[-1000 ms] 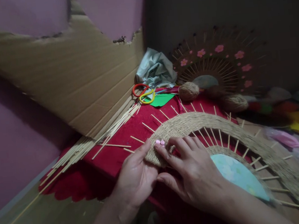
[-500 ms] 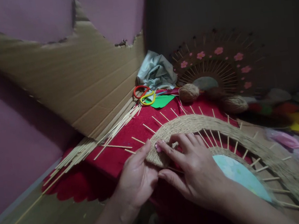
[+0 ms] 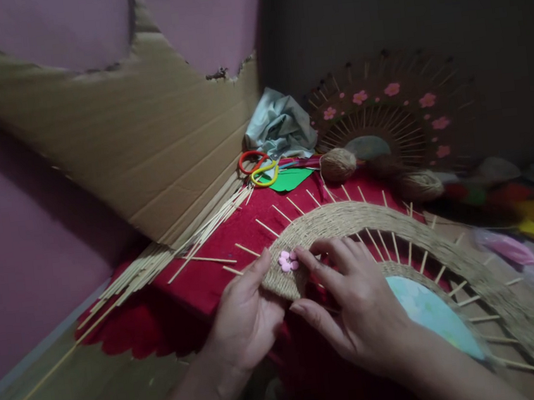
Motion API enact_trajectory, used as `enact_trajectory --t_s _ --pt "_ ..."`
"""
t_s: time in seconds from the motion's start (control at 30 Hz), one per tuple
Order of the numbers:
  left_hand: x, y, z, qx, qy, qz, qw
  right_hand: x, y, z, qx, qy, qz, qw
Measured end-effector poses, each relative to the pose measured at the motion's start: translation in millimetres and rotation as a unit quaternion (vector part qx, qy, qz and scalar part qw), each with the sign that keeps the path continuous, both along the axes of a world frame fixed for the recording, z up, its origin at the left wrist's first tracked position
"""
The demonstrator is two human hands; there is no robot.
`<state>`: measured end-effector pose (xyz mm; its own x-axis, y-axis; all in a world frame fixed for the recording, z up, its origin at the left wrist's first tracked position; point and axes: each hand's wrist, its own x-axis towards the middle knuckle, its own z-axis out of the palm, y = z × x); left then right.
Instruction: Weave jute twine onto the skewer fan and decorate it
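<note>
A woven twine fan (image 3: 345,216) with thin sticks through it lies across the red cloth. My left hand (image 3: 243,310) grips the near left end of its band, thumb on top and fingers underneath. On that end sits a small pink flower (image 3: 288,261) with rounded petals. My right hand (image 3: 363,298) is just right of the flower, fingers and thumb apart. Its index fingertip is at the flower's right edge; whether it touches a petal I cannot tell. A pale blue-green half disc (image 3: 431,313) forms the fan's centre, partly behind my right forearm.
Loose sticks (image 3: 145,270) lie at left beside a leaning cardboard sheet (image 3: 159,135). Scissors (image 3: 264,168), green paper (image 3: 291,179) and a twine ball (image 3: 338,164) are at the back. Behind stands another fan with pink flowers (image 3: 391,89). A pink packet (image 3: 510,247) lies at right.
My right hand has shifted slightly right, its index finger coming off the flower, which now shows in full. My left hand keeps its grip on the band.
</note>
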<state>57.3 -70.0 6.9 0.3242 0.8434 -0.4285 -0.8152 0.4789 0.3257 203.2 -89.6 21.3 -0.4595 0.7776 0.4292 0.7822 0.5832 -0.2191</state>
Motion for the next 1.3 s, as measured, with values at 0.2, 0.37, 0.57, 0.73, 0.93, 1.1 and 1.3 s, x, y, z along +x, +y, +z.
enact_trajectory --t_s 0.2,0.37,0.57,0.73,0.93,1.1,1.3 --pt "-2 -2 -4.9 0.007 0.008 -0.015 1.000 -1 1 -2.2 -0.029 -0.021 -0.004 0.999" --pt "-3 -2 -5.4 0.010 0.023 -0.039 0.999 -1 0 -2.3 -0.020 -0.032 -0.014 0.999" --pt "-1 -1 0.7 -0.006 0.004 -0.012 1.000 -2 0 -0.7 0.017 -0.024 0.004 1.000" --pt "-3 -3 -1.9 0.008 0.002 -0.033 0.999 -4 0 -0.9 -0.006 -0.062 -0.013 0.998" --pt "-2 -2 -2.0 0.013 0.008 -0.035 0.999 -3 0 -1.0 0.005 -0.042 0.001 0.999" --pt "-1 -2 -3.6 0.035 -0.003 -0.007 0.999 2 1 3.3 -0.004 0.038 0.019 0.999" --pt "-1 -1 -10.5 0.087 -0.019 -0.001 0.996 6 17 5.4 -0.006 0.060 0.003 0.998"
